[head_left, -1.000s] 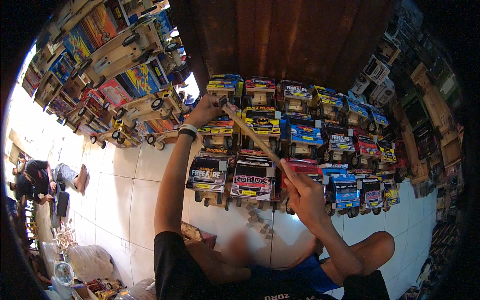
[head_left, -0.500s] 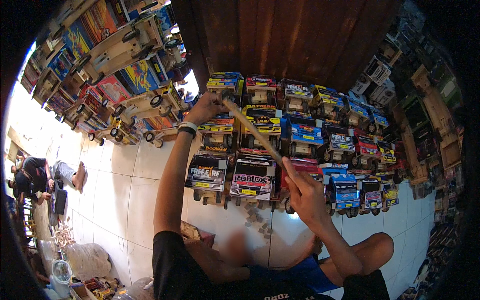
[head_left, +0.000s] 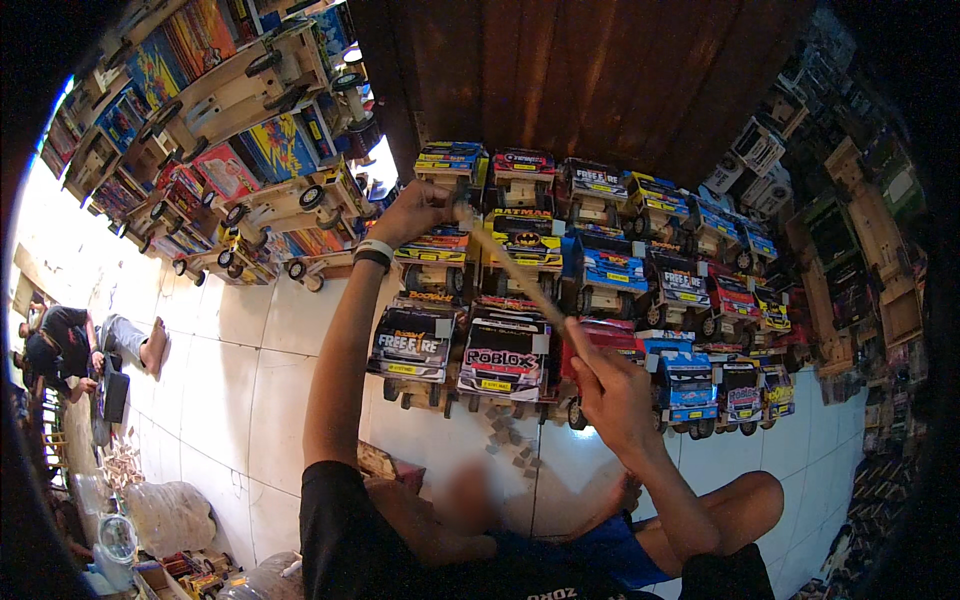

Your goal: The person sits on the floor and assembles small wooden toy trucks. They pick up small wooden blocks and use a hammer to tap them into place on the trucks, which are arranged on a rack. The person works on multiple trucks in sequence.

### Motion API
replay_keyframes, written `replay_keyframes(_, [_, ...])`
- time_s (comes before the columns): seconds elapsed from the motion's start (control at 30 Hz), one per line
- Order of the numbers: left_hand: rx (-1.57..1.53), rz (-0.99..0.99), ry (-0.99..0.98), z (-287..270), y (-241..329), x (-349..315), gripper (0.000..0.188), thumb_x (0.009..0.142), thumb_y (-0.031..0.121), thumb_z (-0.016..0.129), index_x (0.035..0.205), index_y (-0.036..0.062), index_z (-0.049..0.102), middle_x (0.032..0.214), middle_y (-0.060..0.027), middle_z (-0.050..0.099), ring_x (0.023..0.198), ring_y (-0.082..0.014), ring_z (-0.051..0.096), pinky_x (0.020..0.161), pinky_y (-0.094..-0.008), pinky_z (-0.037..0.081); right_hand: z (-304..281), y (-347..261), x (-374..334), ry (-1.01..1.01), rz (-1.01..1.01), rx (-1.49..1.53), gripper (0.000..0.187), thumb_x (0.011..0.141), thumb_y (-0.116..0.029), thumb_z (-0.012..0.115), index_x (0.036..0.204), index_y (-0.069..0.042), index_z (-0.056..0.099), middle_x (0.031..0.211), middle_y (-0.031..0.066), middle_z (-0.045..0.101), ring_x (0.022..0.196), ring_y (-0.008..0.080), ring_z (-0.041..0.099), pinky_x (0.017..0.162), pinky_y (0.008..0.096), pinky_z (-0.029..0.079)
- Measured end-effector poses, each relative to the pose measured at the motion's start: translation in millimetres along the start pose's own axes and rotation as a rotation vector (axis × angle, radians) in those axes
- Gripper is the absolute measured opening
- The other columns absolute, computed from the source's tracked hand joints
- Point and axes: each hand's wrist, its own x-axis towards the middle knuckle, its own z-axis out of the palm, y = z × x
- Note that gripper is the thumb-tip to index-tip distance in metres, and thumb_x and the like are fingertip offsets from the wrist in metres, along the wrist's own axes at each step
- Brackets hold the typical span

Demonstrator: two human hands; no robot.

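Observation:
My right hand [head_left: 612,385] is wrapped round the lower end of a long wooden-handled hammer [head_left: 520,280], which slants up to the left. Its head, small and blurred, is beside the fingers of my left hand [head_left: 412,215]. Those fingers are pinched together at the front of a yellow-and-blue toy truck [head_left: 450,160] in the far left of the rows; what they grip is too small to make out. Below the handle stand a yellow-and-black toy truck [head_left: 525,240] and a black-and-white toy truck [head_left: 505,355].
Rows of wooden toy trucks [head_left: 690,385] fill the tiled floor ahead, against a dark brown panel [head_left: 590,80]. More trucks are stacked at the left [head_left: 270,150]. Small grey pieces [head_left: 512,440] lie on the tiles before me. Another person [head_left: 65,345] sits far left, near a clear plastic bag [head_left: 172,520].
The hammer's head has dropped slightly and shifted right, a little away from my left fingers. My left hand stays at the same truck.

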Motion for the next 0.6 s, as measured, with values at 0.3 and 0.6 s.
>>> replay_keyframes(0.3, [-0.168,-0.011,-0.006,5,-14,3,0.029,0.095,0.011,0.076,0.122,0.0036,0.069,0.115,-0.0091,0.070,0.110,-0.0189,0.066,0.101,-0.0332,0.054,-6,-6,5,0.079,-0.046,-0.034,0.062,0.098,-0.005,0.067,0.156,-0.020,0.051,0.093,0.0188,0.072,0.077,0.0332,0.073,0.068,0.0434,0.059])
replay_keyframes(0.6, [-0.085,0.096,-0.054,-1,12,-5,0.021,0.095,0.023,0.078,0.104,0.0032,0.078,0.097,-0.0028,0.075,0.092,-0.0116,0.067,0.089,-0.0295,0.054,-21,-18,-33,0.201,0.009,0.078,0.056,0.097,-0.005,0.070,0.150,-0.016,0.058,0.081,0.0154,0.071,0.068,0.0265,0.070,0.062,0.0391,0.055])
